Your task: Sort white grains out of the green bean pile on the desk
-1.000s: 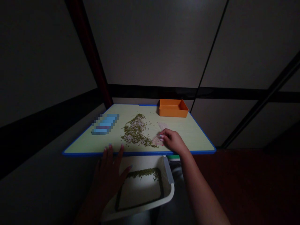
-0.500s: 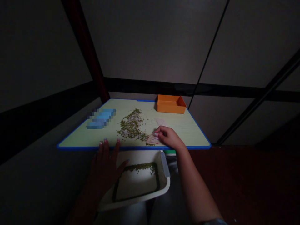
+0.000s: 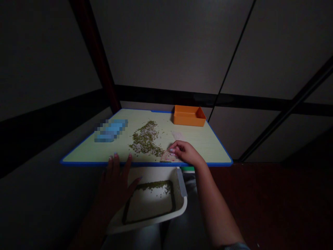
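Observation:
Small green grains, like mung beans (image 3: 145,137), lie spread in a loose patch on the pale table (image 3: 208,146) in the head view. Along its front edge, my right hand (image 3: 186,152) has its fingers pinched on a thin see-through plate (image 3: 165,156) with pink marks and a curved edge, like a protractor. The plate lies low at the patch's near right side, with some grains along its front; my fingers hide part of it. My left hand (image 3: 116,187) is open, fingers spread, over the left side of a white basin (image 3: 183,205), its fingertips at the table edge.
An orange box (image 3: 189,119) stands at the table's back right. A blurred-out blue item (image 3: 111,131) lies at the left. More green grains (image 3: 156,185) rest inside the basin, below the table edge. Behind the table rises a panelled wall (image 3: 166,45).
The plate has slid slightly left along the front edge, with my right fingers still on it. My left hand stays open near the basin. The view has shifted a little.

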`<state>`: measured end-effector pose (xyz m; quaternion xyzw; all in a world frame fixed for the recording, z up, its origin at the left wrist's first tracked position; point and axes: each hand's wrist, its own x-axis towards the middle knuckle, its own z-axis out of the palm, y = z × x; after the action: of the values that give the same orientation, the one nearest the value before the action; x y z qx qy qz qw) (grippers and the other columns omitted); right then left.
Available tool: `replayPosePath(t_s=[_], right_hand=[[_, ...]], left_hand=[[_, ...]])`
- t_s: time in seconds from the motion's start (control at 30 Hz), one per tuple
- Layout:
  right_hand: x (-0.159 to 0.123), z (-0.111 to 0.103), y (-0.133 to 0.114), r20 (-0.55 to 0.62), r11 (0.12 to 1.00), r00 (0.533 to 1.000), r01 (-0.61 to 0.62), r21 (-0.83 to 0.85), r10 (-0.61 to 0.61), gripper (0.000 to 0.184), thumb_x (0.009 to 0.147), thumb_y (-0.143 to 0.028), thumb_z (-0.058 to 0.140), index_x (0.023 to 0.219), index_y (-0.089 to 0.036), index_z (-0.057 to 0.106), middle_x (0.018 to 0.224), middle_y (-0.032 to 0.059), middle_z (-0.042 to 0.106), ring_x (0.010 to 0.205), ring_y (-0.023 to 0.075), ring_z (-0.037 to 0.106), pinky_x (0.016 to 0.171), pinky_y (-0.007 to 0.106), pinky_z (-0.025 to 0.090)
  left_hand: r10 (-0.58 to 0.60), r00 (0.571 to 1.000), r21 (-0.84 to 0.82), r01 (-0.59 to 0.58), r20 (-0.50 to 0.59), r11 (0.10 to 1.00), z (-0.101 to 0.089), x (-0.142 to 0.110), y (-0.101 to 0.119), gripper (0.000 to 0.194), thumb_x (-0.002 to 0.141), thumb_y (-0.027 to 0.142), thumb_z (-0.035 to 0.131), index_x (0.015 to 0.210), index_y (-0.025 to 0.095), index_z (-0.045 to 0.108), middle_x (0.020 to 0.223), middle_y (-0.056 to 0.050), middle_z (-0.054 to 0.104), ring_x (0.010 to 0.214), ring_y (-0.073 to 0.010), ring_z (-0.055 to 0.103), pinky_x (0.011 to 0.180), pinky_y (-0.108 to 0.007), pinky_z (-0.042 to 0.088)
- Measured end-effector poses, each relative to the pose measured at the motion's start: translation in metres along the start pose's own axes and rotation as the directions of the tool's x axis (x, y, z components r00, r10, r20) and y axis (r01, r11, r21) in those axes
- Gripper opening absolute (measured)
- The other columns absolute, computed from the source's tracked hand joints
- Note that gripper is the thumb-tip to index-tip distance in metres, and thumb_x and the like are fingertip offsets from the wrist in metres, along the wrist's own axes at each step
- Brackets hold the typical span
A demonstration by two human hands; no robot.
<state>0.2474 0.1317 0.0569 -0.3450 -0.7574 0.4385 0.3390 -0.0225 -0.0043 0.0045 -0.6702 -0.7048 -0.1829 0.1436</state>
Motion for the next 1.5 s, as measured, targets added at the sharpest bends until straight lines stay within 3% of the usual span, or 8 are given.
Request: replayPosePath(t_s=[0.17, 0.4, 0.5, 0.6, 0.93, 1.3, 1.5], right_hand=[[-0.0002, -0.0008, -0.0022, 0.015, 1.000, 1.000, 0.014, 0.020, -0.015, 0.016, 0.085, -0.031, 0.061, 0.089, -0.017, 0.066, 0.072, -0.0006, 0.062, 0.059, 0.0108, 0.048, 0.057, 0.022, 0.039], [0.0015, -0.0023, 0.0067, -0.219, 0.986, 0.965, 0.123, -0.115, -0.146, 0.016, 0.089, -0.023, 0.052, 0.092, -0.018, 0.066, 0.086, 0.0033, 0.070, 0.079, 0.0157, 0.060, 0.073, 0.026, 0.044], [0.0005, -0.0029, 0.0058, -0.156, 0.976, 0.974, 0.137, -0.167, -0.164, 0.015, 0.089, -0.021, 0.053, 0.093, -0.018, 0.068, 0.088, 0.0036, 0.071, 0.081, 0.0161, 0.061, 0.075, 0.027, 0.044], [-0.0005, -0.0023, 0.0031, -0.094, 0.981, 0.987, 0.115, -0.159, -0.131, 0.015, 0.089, -0.021, 0.055, 0.093, -0.018, 0.069, 0.083, 0.0027, 0.071, 0.073, 0.0140, 0.058, 0.068, 0.024, 0.042], [-0.0006, -0.0017, -0.0011, 0.000, 0.998, 0.998, 0.059, -0.011, -0.059, 0.015, 0.085, -0.030, 0.064, 0.090, -0.017, 0.070, 0.067, -0.0017, 0.061, 0.059, 0.0107, 0.047, 0.057, 0.022, 0.037], [-0.0010, -0.0017, -0.0011, -0.063, 0.997, 0.995, 0.072, 0.011, -0.072, 0.018, 0.084, -0.032, 0.065, 0.090, -0.017, 0.071, 0.077, 0.0017, 0.066, 0.064, 0.0117, 0.051, 0.061, 0.023, 0.039], [-0.0004, -0.0005, -0.0003, -0.027, 0.998, 0.998, 0.055, 0.005, -0.055, 0.018, 0.084, -0.032, 0.066, 0.092, -0.016, 0.070, 0.072, 0.0000, 0.064, 0.059, 0.0106, 0.048, 0.057, 0.022, 0.036]], left_hand=[[-0.015, 1.000, -0.016, 0.015, 0.010, 1.000, -0.0001, 0.0013, 0.0002, 0.077, 0.086, 0.056, 0.046, 0.151, 0.018, 0.030, 0.163, -0.025, 0.011, 0.148, -0.0462, 0.016, 0.108, -0.066, 0.032], [-0.017, 1.000, -0.030, 0.017, -0.008, 0.999, 0.0011, 0.0004, 0.0003, 0.076, 0.086, 0.056, 0.047, 0.151, 0.019, 0.031, 0.163, -0.025, 0.012, 0.149, -0.0450, 0.014, 0.109, -0.066, 0.030], [-0.013, 1.000, -0.016, 0.013, -0.020, 1.000, 0.0025, -0.0004, -0.0004, 0.075, 0.087, 0.056, 0.044, 0.151, 0.019, 0.031, 0.162, -0.026, 0.014, 0.149, -0.0447, 0.015, 0.107, -0.066, 0.032], [0.004, 0.999, -0.004, -0.004, -0.032, 1.000, 0.0035, -0.0005, -0.0010, 0.075, 0.087, 0.056, 0.045, 0.151, 0.018, 0.032, 0.161, -0.027, 0.015, 0.149, -0.0443, 0.015, 0.108, -0.065, 0.032], [-0.017, 1.000, 0.013, 0.017, -0.003, 1.000, 0.0001, 0.0008, 0.0020, 0.076, 0.087, 0.056, 0.046, 0.150, 0.017, 0.032, 0.161, -0.028, 0.015, 0.149, -0.0454, 0.016, 0.106, -0.066, 0.034], [-0.020, 1.000, 0.021, 0.020, 0.016, 1.000, -0.0030, 0.0004, 0.0032, 0.075, 0.088, 0.055, 0.045, 0.151, 0.018, 0.031, 0.160, -0.028, 0.017, 0.149, -0.0449, 0.017, 0.107, -0.065, 0.033], [-0.050, 0.997, 0.019, 0.049, 0.052, 0.999, -0.0026, 0.0023, 0.0043, 0.075, 0.087, 0.054, 0.046, 0.151, 0.018, 0.030, 0.162, -0.025, 0.013, 0.149, -0.0446, 0.015, 0.107, -0.065, 0.034]])
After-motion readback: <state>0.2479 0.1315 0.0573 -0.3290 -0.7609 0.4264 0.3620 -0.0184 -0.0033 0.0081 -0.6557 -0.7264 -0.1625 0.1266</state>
